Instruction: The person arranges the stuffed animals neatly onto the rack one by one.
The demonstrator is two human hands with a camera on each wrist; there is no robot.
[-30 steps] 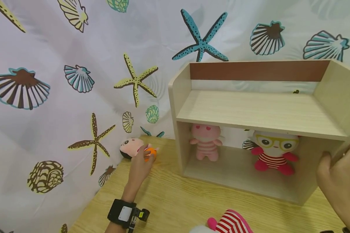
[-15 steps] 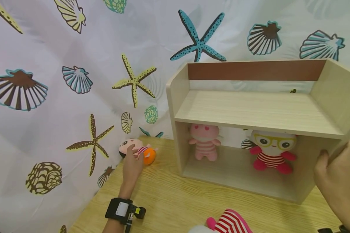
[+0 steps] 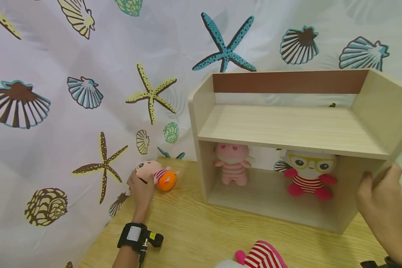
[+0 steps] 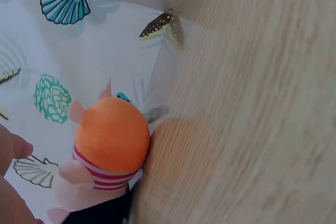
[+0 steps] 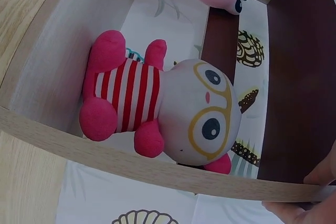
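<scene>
A small plush doll (image 3: 166, 181) with an orange bottom, striped shirt and pinkish head lies on its side at the table's back left, against the curtain. My left hand (image 3: 141, 191) is over its head, thumb and fingers spread to either side. In the left wrist view, the visible fingers (image 4: 14, 146) sit above the doll (image 4: 113, 135), with a gap to its body. At far right, my right hand (image 3: 383, 201) grips the side panel of the two-tier wooden shelf (image 3: 288, 130), thumb inside and the other fingers outside. The right wrist view shows it pinching the panel edge (image 5: 236, 189).
In the shelf's lower tier sit a pink striped plush (image 3: 233, 167) at left and a plush with yellow glasses (image 3: 310, 175) at right. Another plush with a red-striped part (image 3: 262, 255) lies at the front edge of view. A sea-patterned curtain (image 3: 87, 149) hangs behind.
My left hand has moved left along the doll, from its orange bottom to its head, leaving the bottom and shirt uncovered. The right hand keeps its hold on the shelf panel.
</scene>
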